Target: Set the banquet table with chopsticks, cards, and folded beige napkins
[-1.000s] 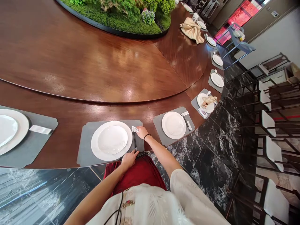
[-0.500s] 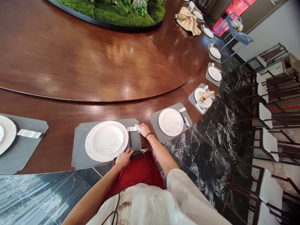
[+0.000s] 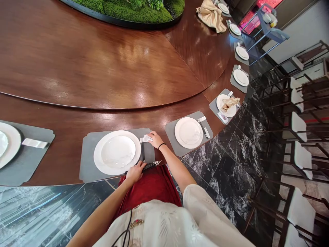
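My left hand is closed around a bundle of dark chopsticks with pale tips, at the table edge below the middle place setting. My right hand pinches a small white piece over the white chopstick rest; its exact kind is unclear. A pair of dark chopsticks lies with its upper ends at that rest, right of the white plates. These stand stacked on a grey placemat. Fingers partly cover the rest.
Another setting with a white plate is just right. Beyond it, a folded beige napkin sits on a plate. A crumpled beige cloth and a green moss centrepiece are farther back. Chairs line the right side; a blue trolley stands behind.
My right hand has moved slightly left, bringing the small white piece over the chopstick rest. My left hand keeps its hold on the chopsticks. The view has shifted a little.
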Motion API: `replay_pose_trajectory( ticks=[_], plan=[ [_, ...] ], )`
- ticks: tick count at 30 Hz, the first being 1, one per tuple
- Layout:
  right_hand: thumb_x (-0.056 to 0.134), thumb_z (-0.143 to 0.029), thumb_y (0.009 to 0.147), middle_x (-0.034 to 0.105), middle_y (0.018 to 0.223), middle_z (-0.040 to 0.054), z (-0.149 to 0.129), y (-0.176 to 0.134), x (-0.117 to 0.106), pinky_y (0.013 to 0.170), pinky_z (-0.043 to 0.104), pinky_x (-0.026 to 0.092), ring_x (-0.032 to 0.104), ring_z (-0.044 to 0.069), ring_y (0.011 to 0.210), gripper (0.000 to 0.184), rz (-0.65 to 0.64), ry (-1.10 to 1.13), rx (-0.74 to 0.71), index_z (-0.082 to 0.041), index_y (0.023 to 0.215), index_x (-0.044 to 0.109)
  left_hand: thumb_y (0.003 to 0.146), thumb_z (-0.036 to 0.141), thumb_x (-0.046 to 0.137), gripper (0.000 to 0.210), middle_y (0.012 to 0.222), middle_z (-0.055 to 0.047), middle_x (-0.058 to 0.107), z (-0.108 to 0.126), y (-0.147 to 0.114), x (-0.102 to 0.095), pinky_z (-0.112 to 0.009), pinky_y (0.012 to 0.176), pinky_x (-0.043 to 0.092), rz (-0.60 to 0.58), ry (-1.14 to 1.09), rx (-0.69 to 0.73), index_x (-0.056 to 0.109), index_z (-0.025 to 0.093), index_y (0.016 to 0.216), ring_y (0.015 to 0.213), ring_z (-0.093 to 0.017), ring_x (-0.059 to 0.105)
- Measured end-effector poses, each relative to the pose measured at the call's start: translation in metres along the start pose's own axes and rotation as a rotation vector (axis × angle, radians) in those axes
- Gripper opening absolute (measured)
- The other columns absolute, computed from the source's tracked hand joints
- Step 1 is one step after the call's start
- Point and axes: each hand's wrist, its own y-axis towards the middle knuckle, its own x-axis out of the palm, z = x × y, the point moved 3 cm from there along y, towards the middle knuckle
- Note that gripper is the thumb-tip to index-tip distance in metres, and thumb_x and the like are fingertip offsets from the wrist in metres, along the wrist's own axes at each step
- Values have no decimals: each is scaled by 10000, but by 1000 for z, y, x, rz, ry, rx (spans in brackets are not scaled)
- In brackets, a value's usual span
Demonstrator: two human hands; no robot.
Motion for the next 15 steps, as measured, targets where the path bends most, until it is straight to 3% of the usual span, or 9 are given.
replay_pose_trajectory(
  ticks=[3,9,12,15],
  plan=[
    [630,-189,834,475,1225,51,-13,7,11,917,287,462,583,142,927,445,-74,-46,-82,-251,1271,573,822,190,508,563,1302,-120,467,0,0,0,-387,795,501,-5,-7,-17,396,287,1365,986,-257,626],
    [591,-142,827,481,1180,50,-21,14,23,876,304,475,578,130,817,408,-147,-54,-95,-267,1215,609,818,189,518,571,1288,-117,490,2,2,-2,-389,795,500,25,-43,-33,397,277,1368,992,-262,626],
    [655,-178,791,513,1146,56,-19,15,20,937,323,445,577,148,884,335,-73,175,-54,-219,1123,650,805,182,536,571,1276,-106,520,1,0,-2,-380,796,495,57,-94,-36,418,279,1356,989,-260,631],
    [640,-288,816,588,1031,58,-9,11,7,873,315,478,586,140,820,252,44,542,110,-173,1041,651,810,215,552,485,1211,-93,588,1,-9,-4,-361,810,483,134,-255,-11,492,259,1289,982,-251,635]
  ],
)
